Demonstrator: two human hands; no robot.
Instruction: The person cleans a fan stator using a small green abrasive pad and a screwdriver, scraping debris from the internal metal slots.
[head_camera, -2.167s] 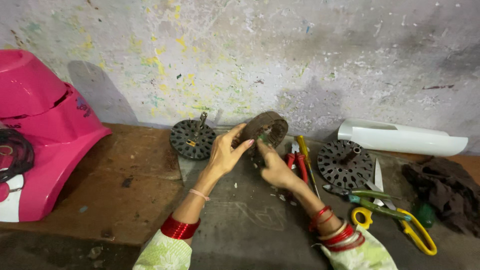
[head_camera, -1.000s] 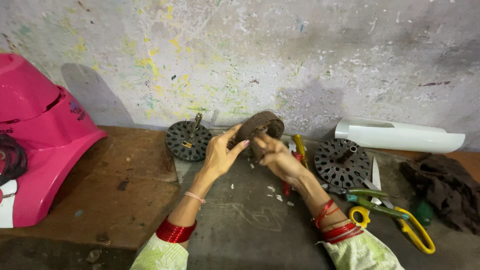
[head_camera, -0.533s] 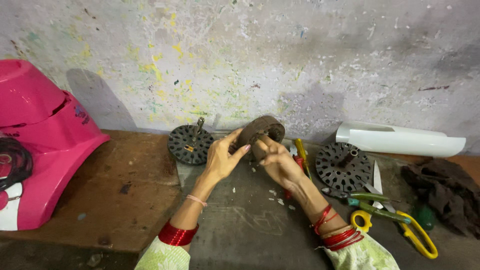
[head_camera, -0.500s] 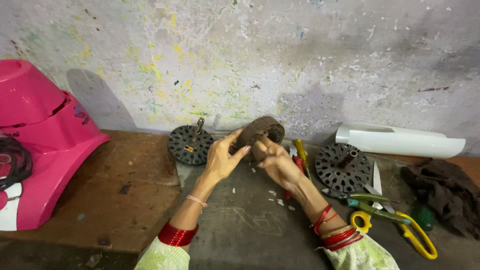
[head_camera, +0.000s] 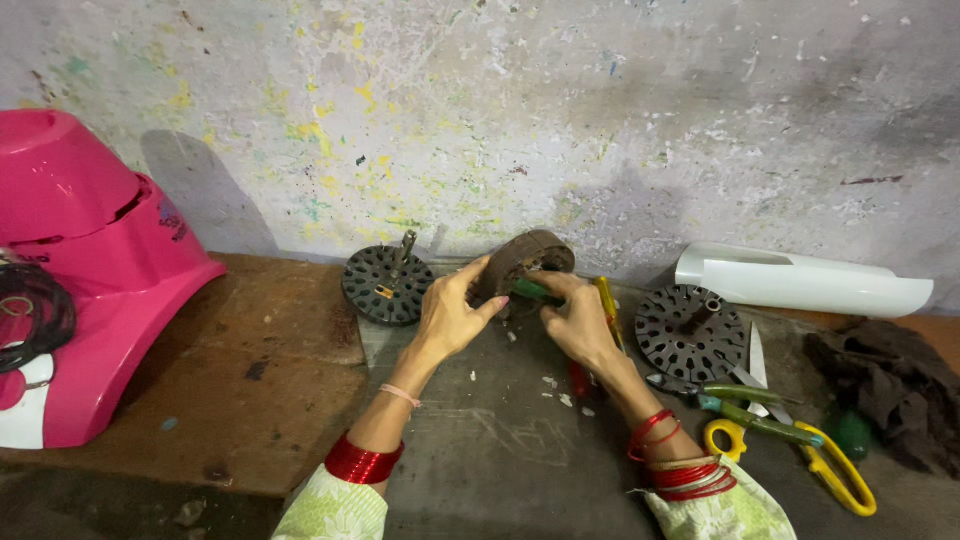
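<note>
Above bench, head view: left hand gripping stator by outer rim, holding it tilted on edge near wall. Right hand pinching green tool, poking into core. Stator looking heavy, rigid, rusty; windings likely fragile, so rim looking like safest hold. Rotor discs lying either side.

The brown ring looks like dull, rusty metal. The two perforated discs are dark matt metal. The pink housing is glossy smooth plastic, the white cover too. The worktop is rough worn wood, the dark cloth coarse.
</note>
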